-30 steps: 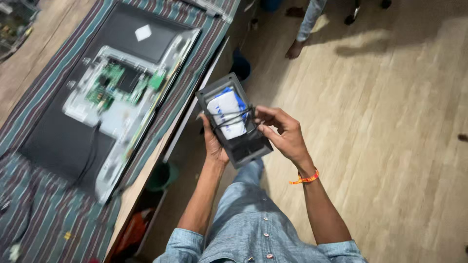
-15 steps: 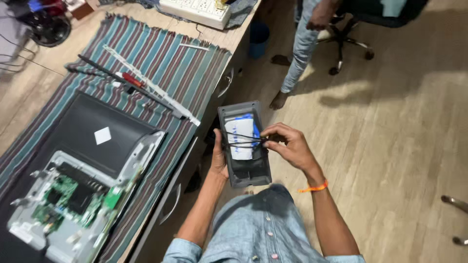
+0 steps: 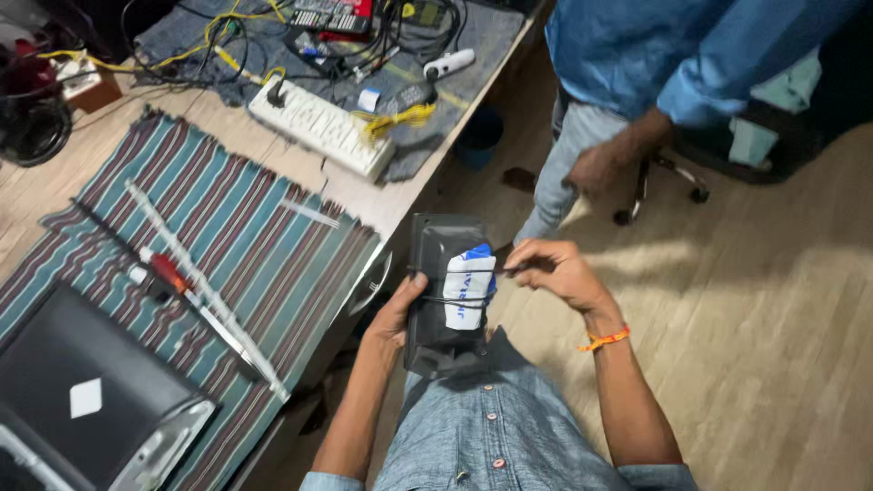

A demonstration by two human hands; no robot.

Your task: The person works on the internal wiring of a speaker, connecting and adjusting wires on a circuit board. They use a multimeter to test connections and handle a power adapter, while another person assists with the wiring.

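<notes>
My left hand (image 3: 397, 315) grips the left edge of a black rectangular box (image 3: 438, 250), held upright in front of my lap. A white and blue packet (image 3: 468, 289) lies against the box's face, bound to it by thin black cords. My right hand (image 3: 556, 270) pinches one of those cords at the packet's right edge. An orange band circles my right wrist.
A striped cloth (image 3: 245, 245) covers the table at left, with a red-handled screwdriver (image 3: 168, 271), a long metal strip (image 3: 205, 293) and a dark flat panel (image 3: 86, 391). A white power strip (image 3: 320, 127) and tangled wires lie farther back. Another person (image 3: 637, 82) in blue stands ahead.
The view has swung up along the table, bringing the power strip and the other person close. My hands keep the box; the right hand has shifted to the packet's right edge.
</notes>
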